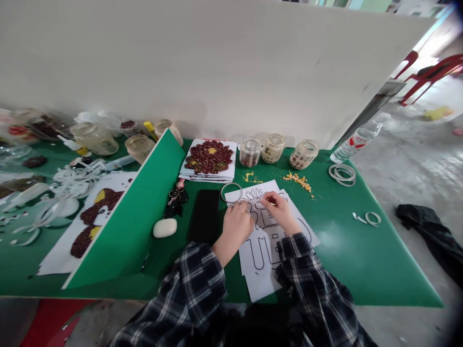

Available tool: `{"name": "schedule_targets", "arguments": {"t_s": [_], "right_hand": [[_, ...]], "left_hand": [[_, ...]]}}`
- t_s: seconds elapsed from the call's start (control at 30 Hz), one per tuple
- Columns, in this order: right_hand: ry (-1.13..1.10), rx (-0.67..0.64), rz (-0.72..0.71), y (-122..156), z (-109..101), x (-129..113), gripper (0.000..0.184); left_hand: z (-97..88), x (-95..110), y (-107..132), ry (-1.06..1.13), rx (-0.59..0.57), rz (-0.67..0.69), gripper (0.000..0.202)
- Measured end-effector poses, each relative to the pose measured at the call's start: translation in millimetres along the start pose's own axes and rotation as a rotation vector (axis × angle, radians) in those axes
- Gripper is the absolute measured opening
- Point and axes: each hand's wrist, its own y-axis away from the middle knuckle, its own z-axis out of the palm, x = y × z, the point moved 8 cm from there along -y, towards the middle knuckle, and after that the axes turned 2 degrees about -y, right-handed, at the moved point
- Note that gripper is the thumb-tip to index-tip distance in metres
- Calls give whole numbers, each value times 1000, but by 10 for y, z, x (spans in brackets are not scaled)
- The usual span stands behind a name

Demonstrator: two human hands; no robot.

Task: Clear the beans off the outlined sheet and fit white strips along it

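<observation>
A white paper with a black outline drawing point(265, 250) lies on the green table point(361, 260) right in front of me. My left hand point(236, 226) rests on the paper's upper left part with its fingers curled and pressed down. My right hand point(278, 209) sits on the paper's top, fingers pinched together near the drawn leaves; what they pinch is too small to name. A roll of clear tape point(231, 192) lies just above my left hand. Both plaid sleeves reach in from below.
A black phone point(204, 215), a white case point(165, 228) and keys point(176, 197) lie to the left. Behind are a bean flower picture point(209, 158), three jars point(274, 148), spilled corn kernels point(298, 181), tape rings point(342, 173) and a water bottle point(356, 140). A green divider point(137, 217) stands to the left.
</observation>
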Motion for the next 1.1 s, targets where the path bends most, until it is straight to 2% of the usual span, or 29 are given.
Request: {"name": "schedule_targets", "arguments": {"t_s": [0.1,0.3,0.53,0.93,1.1], "right_hand": [[-25,-8,61,-76,104,49,25],[45,-29,180,-143,300,184,23],[121,24,243,-128,253,262,24],[283,93,227,-112,233,163,20],[283,91,223,-106,239,129,19]], "left_hand": [[22,-134,31,106,4,-63,39],[16,-324,-25,319,28,-160,38],[30,-286,14,308,22,-145,38],[64,-226,49,196,33,-92,42],[40,-115,79,121,43,-64,47]]}}
